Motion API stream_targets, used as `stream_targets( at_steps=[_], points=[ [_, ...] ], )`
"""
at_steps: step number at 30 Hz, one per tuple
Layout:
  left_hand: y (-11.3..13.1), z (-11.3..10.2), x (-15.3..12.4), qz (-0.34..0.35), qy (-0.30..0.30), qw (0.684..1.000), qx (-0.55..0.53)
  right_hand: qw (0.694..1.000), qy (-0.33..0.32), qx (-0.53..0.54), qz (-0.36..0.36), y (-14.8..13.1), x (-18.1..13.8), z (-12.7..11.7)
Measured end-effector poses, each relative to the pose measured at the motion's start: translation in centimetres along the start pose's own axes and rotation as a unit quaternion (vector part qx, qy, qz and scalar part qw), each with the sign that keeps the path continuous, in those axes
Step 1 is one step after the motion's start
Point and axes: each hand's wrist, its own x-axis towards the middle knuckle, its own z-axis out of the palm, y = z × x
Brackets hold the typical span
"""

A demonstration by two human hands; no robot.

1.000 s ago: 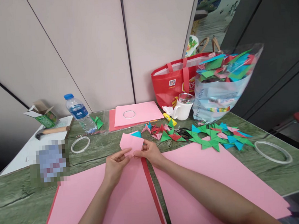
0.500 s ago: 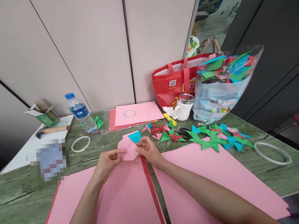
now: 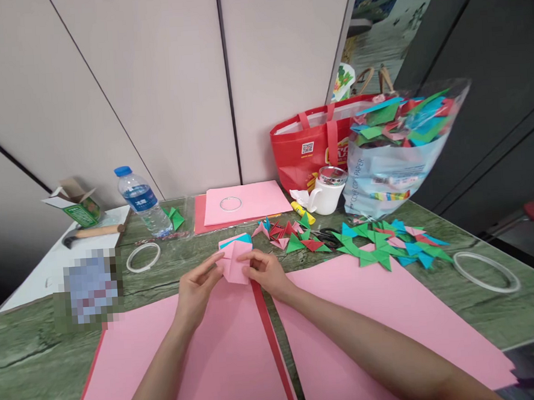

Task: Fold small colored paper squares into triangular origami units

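You seem to be partway through a crease on the small folded pink paper [image 3: 236, 271], which sits at the centre of the clock used here. On your far left, a clear plastic bottle with a blue cap [image 3: 142, 198] stands at ten o'clock, and a thin white ring [image 3: 140, 270] lies at nine on the green wood-grained table [image 3: 32, 359]. Your left hand [image 3: 195, 292] comes in from eight o'clock, its thumb and forefinger nearly together, pinching the paper's left edge. Below, at six to seven, lies a large pink paper sheet [image 3: 222, 353] with red edges under it; whether the small paper touches it, you cannot tell. A bright blue paper strip [image 3: 236, 241] shows at its twelve o'clock edge. Your right hand [image 3: 269, 272] reaches in from four o'clock, thumb and forefinger clamped on the right edge. As a judgement, the crease calls for both edges to be held level and pressed evenly; a slack pinch could skew it. Further right, pointed red folded paper pieces [image 3: 287, 230] lie at two o'clock, and a green folded-paper star ring [image 3: 374, 257] at three.
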Motion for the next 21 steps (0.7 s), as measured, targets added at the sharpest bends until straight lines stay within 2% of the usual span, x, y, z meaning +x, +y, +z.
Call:
stream_targets(
  at_steps=[4, 9, 12, 15, 21],
  points=[
    [-0.71, 0.13, 0.01, -0.023, 0.014, 1.000, 0.013, 1.000, -0.022, -0.014, 0.012, -0.34, -0.19, 0.17],
    [-0.95, -0.03, 0.24, -0.033, 0.047, 0.998, -0.012, 0.996, -0.087, -0.003, 0.026, -0.38, -0.43, 0.50],
    [-0.79, -0.08, 0.32, -0.050, 0.025, 0.996, -0.074, 0.993, -0.110, -0.030, 0.022, -0.24, -0.53, 0.41],
    [-0.57, -0.01, 0.30, -0.068, -0.008, 0.990, -0.123, 0.990, -0.098, -0.097, 0.000, -0.39, -0.66, 0.21],
    [-0.31, 0.03, 0.20, -0.070, -0.035, 0.985, -0.152, 0.991, -0.096, -0.089, -0.001, -0.82, -0.85, 0.33]
  ],
)
